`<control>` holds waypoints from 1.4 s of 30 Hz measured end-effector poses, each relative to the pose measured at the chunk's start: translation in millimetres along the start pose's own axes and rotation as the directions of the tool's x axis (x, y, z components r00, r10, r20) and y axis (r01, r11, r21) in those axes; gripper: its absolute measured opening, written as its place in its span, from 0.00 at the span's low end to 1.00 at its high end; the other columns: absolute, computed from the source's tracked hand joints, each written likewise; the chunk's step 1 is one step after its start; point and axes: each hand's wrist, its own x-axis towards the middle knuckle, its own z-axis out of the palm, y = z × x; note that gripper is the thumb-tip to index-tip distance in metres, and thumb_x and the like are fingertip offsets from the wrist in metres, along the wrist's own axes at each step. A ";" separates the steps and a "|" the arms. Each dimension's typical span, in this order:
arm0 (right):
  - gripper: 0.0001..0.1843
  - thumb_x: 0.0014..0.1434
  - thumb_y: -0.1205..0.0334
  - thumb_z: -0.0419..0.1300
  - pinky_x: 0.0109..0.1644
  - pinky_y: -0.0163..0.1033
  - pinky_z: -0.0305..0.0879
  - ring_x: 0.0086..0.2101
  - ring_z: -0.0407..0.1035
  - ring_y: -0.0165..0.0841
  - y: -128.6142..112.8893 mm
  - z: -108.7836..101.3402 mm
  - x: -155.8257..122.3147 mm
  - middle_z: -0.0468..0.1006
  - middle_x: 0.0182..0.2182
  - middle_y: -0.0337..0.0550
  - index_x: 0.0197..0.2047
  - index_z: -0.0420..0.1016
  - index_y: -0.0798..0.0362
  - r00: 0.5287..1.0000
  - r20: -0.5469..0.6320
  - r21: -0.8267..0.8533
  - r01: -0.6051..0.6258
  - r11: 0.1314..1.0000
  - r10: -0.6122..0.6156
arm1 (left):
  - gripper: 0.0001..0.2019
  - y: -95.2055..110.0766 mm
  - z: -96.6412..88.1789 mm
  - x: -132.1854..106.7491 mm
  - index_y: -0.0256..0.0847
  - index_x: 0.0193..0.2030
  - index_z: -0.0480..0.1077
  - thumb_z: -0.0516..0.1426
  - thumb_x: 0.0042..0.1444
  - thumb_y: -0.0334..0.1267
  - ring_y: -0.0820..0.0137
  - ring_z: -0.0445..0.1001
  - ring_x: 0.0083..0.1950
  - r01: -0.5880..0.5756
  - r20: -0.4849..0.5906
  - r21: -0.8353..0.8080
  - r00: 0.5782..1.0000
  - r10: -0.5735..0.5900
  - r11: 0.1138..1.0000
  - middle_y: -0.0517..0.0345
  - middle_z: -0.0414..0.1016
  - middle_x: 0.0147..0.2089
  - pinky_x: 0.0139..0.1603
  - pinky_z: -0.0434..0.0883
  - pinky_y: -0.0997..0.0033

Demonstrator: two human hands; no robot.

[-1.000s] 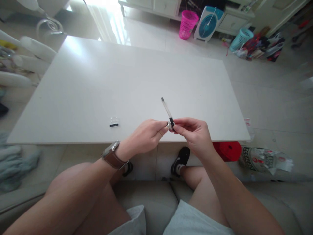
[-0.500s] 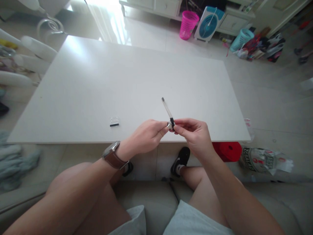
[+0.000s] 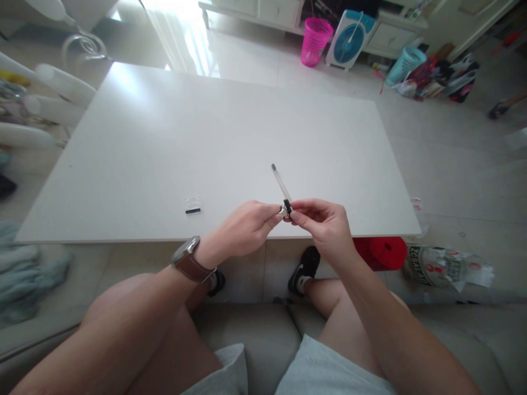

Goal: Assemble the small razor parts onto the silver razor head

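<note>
Over the front edge of the white table (image 3: pixel 206 131), my two hands meet. My left hand (image 3: pixel 251 225), with a watch on its wrist, is closed, pinching a small shiny silver piece (image 3: pixel 283 211) between thumb and fingers. Thumb and forefinger of my right hand (image 3: pixel 325 222) are pinched on a small black piece (image 3: pixel 287 208) against the silver one. Just beyond the fingertips is a thin clear stick (image 3: pixel 281 182) with a dark tip; its near end meets the black piece in view, and I cannot tell whether they touch. A small clear packet (image 3: pixel 193 203) with a black strip lies left of my hands.
Past the far table edge stand a pink basket (image 3: pixel 316 43), a blue-and-white fan (image 3: pixel 349 39) and a pale blue basket (image 3: pixel 405 65). White chair parts (image 3: pixel 66 85) flank the left side. Below the front right edge are a red object (image 3: pixel 387 253) and a printed bag (image 3: pixel 447 266).
The black piece has turned slightly between my fingers and no longer lines up with the clear stick. Both hands stay nearly in place. At the far right, a person's foot has shifted.
</note>
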 end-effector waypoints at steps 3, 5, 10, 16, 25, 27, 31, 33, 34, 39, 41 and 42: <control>0.12 0.48 0.56 0.79 0.39 0.40 0.82 0.30 0.83 0.35 -1.1 0.3 0.2 0.88 0.29 0.42 0.35 0.88 0.50 1.000 0.005 0.005 -0.005 1.000 0.005 | 0.17 1.0 -0.5 0.0 0.41 0.29 0.59 0.47 0.72 0.40 0.73 0.56 0.26 -0.003 0.002 0.009 1.000 0.003 1.000 0.65 0.57 0.24 0.32 0.54 0.67; 0.12 0.48 0.56 0.80 0.38 0.40 0.81 0.30 0.82 0.35 -1.8 0.5 0.2 0.87 0.28 0.42 0.35 0.88 0.50 1.000 0.009 0.007 -0.006 1.000 0.006 | 0.17 1.9 -0.7 0.1 0.41 0.31 0.61 0.47 0.73 0.40 0.73 0.57 0.27 -0.009 0.010 0.018 1.000 0.009 1.000 0.65 0.58 0.25 0.33 0.54 0.68; 0.13 0.47 0.55 0.80 0.39 0.40 0.80 0.31 0.82 0.35 -3.6 0.3 -0.4 0.88 0.29 0.42 0.35 0.88 0.50 1.000 0.014 0.017 -0.009 1.000 0.008 | 0.15 2.2 0.4 -1.7 0.40 0.37 0.66 0.45 0.75 0.40 0.71 0.62 0.30 -0.042 0.001 0.040 0.999 0.042 0.998 0.63 0.64 0.28 0.35 0.59 0.69; 0.13 0.49 0.55 0.79 0.40 0.42 0.80 0.31 0.82 0.36 -4.2 0.5 -0.6 0.88 0.29 0.43 0.36 0.87 0.50 1.000 0.016 0.021 -0.023 1.000 0.022 | 0.19 1.6 4.7 -4.9 0.39 0.43 0.71 0.43 0.76 0.44 0.68 0.71 0.35 -0.066 -0.061 0.122 0.995 0.074 0.990 0.57 0.75 0.34 0.41 0.66 0.67; 0.14 0.47 0.55 0.80 0.41 0.42 0.81 0.32 0.83 0.37 -6.1 -0.1 -1.3 0.88 0.29 0.43 0.36 0.87 0.51 0.999 0.028 0.043 -0.040 0.998 0.038 | 0.21 4.6 9.7 -4.6 0.40 0.45 0.73 0.42 0.76 0.45 0.65 0.76 0.39 -0.057 -0.113 0.180 0.991 0.079 0.982 0.54 0.80 0.38 0.43 0.68 0.67; 0.14 0.46 0.55 0.80 0.40 0.42 0.81 0.31 0.83 0.37 -7.0 -0.6 -1.1 0.88 0.29 0.43 0.35 0.87 0.51 0.999 0.032 0.044 -0.046 0.998 0.044 | 0.20 4.5 9.6 -4.9 0.39 0.45 0.73 0.42 0.76 0.44 0.66 0.76 0.38 -0.069 -0.117 0.180 0.989 0.091 0.981 0.55 0.80 0.38 0.43 0.68 0.67; 0.14 0.47 0.56 0.80 0.41 0.43 0.81 0.31 0.83 0.37 -7.4 -0.2 -1.2 0.88 0.29 0.43 0.35 0.87 0.51 0.998 0.031 0.046 -0.047 0.998 0.046 | 0.19 5.6 8.4 -5.0 0.39 0.42 0.72 0.43 0.76 0.43 0.68 0.74 0.34 -0.074 -0.106 0.181 0.990 0.094 0.981 0.57 0.78 0.33 0.41 0.67 0.68; 0.13 0.48 0.56 0.79 0.41 0.43 0.81 0.32 0.83 0.37 -7.7 0.4 -1.3 0.88 0.29 0.43 0.35 0.87 0.51 0.998 0.032 0.045 -0.051 0.998 0.049 | 0.20 6.3 8.3 -5.2 0.40 0.42 0.72 0.43 0.76 0.43 0.68 0.74 0.35 -0.065 -0.116 0.198 0.989 0.089 0.978 0.57 0.78 0.34 0.41 0.67 0.68; 0.13 0.48 0.56 0.79 0.42 0.43 0.81 0.32 0.83 0.37 -7.8 0.7 -1.3 0.88 0.30 0.44 0.35 0.87 0.51 0.998 0.034 0.045 -0.052 0.998 0.050 | 0.20 6.5 8.4 -5.3 0.40 0.42 0.72 0.43 0.76 0.43 0.67 0.74 0.35 -0.061 -0.126 0.208 0.988 0.089 0.976 0.57 0.78 0.34 0.42 0.67 0.68; 0.13 0.48 0.55 0.79 0.42 0.44 0.82 0.32 0.83 0.38 -8.8 0.8 -1.0 0.88 0.30 0.43 0.35 0.87 0.50 0.998 0.043 0.034 -0.047 0.998 0.046 | 0.21 5.2 10.2 -6.9 0.40 0.40 0.72 0.43 0.76 0.43 0.68 0.73 0.34 -0.054 -0.136 0.247 0.987 0.089 0.968 0.57 0.77 0.32 0.41 0.67 0.68; 0.13 0.47 0.55 0.79 0.42 0.44 0.82 0.32 0.83 0.38 -8.9 0.5 -0.7 0.88 0.30 0.43 0.35 0.87 0.50 0.998 0.046 0.030 -0.044 0.999 0.043 | 0.22 4.5 10.8 -7.6 0.40 0.40 0.73 0.42 0.76 0.45 0.67 0.75 0.35 -0.054 -0.147 0.256 0.985 0.094 0.965 0.56 0.78 0.33 0.42 0.68 0.68; 0.13 0.47 0.54 0.79 0.42 0.44 0.82 0.32 0.83 0.38 -8.9 0.4 -0.5 0.88 0.30 0.43 0.35 0.87 0.50 0.998 0.045 0.029 -0.043 0.999 0.042 | 0.22 4.2 11.1 -7.8 0.40 0.41 0.73 0.41 0.77 0.45 0.67 0.75 0.36 -0.052 -0.155 0.258 0.983 0.094 0.965 0.56 0.79 0.34 0.43 0.68 0.68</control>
